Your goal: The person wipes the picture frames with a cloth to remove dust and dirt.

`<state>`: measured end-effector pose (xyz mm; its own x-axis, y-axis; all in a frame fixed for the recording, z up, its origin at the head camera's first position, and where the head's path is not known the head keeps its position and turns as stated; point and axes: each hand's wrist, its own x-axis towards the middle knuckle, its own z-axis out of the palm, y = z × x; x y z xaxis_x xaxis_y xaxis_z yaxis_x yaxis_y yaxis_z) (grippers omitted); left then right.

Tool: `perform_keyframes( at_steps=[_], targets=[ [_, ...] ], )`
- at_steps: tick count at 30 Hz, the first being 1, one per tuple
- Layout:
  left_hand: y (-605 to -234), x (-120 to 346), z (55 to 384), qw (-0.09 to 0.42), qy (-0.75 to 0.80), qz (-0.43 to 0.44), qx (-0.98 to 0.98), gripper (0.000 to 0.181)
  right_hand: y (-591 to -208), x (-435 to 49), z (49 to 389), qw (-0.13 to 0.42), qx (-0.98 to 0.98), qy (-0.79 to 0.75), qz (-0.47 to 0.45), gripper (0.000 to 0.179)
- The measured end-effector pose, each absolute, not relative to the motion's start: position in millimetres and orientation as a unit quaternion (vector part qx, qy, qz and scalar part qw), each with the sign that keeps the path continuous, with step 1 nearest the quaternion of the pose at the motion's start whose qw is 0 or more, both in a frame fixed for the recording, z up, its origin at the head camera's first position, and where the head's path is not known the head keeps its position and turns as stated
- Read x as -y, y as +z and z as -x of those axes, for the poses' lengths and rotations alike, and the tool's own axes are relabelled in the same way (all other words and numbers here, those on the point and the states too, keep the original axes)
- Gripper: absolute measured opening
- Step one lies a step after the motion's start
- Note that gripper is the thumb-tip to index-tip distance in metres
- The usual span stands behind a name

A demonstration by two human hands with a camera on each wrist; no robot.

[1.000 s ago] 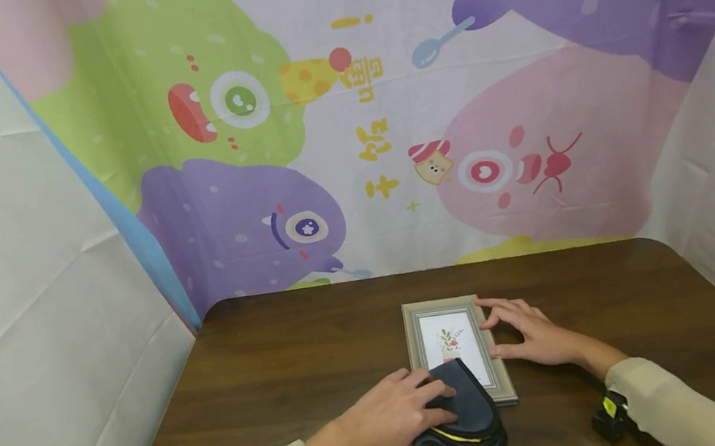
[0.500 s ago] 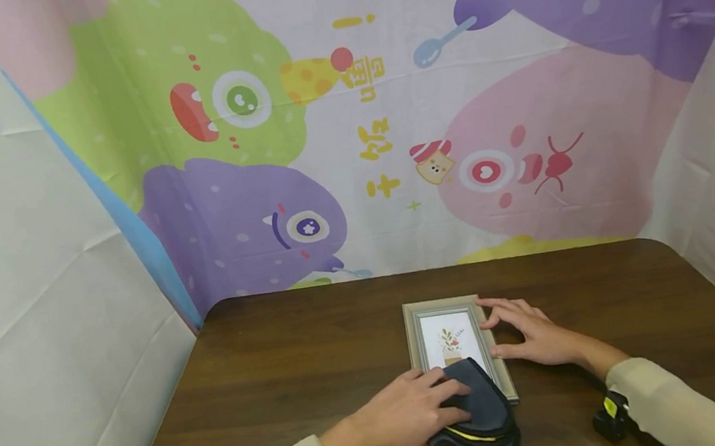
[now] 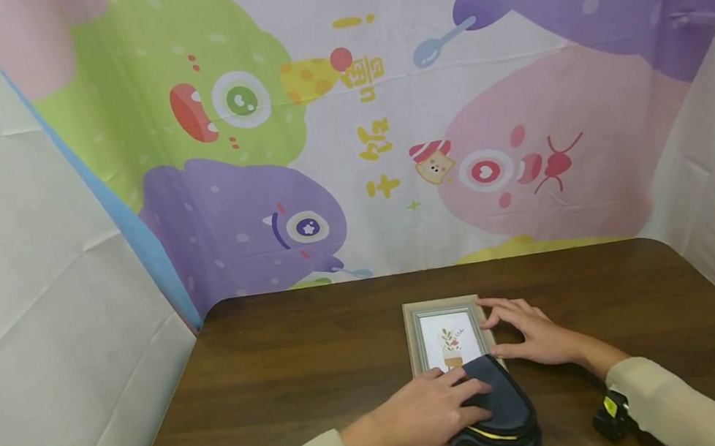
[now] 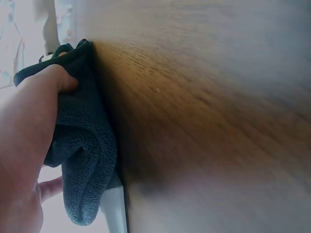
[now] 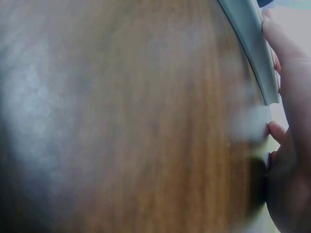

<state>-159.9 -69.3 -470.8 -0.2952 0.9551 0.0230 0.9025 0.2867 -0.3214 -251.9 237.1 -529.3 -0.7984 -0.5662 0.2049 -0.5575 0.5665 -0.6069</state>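
Note:
A picture frame with a pale border and a plant print lies flat on the table, its lower part covered by a folded dark cloth with yellow edging. My left hand grips this cloth, fingers spread over its top and thumb at the near side. In the left wrist view the cloth looks fuzzy and hangs in loose folds past the frame's edge. Along the frame's right side, my right hand rests thumb and fingertips against the border, also seen against the frame's side in the right wrist view.
Dark brown wood makes up the tabletop. A cartoon-printed curtain hangs behind its far edge, with pale panels at both sides. A small black device is at my right wrist.
My left hand and the cloth have slid rightward across the frame's lower part, covering its lower right corner. More of the printed pot shows. The right hand and frame have stayed put.

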Motion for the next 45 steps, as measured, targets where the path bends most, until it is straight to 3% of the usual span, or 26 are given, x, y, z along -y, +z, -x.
perform_keyframes(
  at_steps=[19,45],
  targets=[
    [-472,56,160,0.07,0.124,0.579,0.803,0.061,-529,-237,251,0.004,-0.882,-0.345,0.322,0.025],
    [-473,106,159,0.123,0.091,0.575,0.804,0.056,-527,-236,250,0.0,-0.883,-0.341,0.324,0.028]
  ],
)
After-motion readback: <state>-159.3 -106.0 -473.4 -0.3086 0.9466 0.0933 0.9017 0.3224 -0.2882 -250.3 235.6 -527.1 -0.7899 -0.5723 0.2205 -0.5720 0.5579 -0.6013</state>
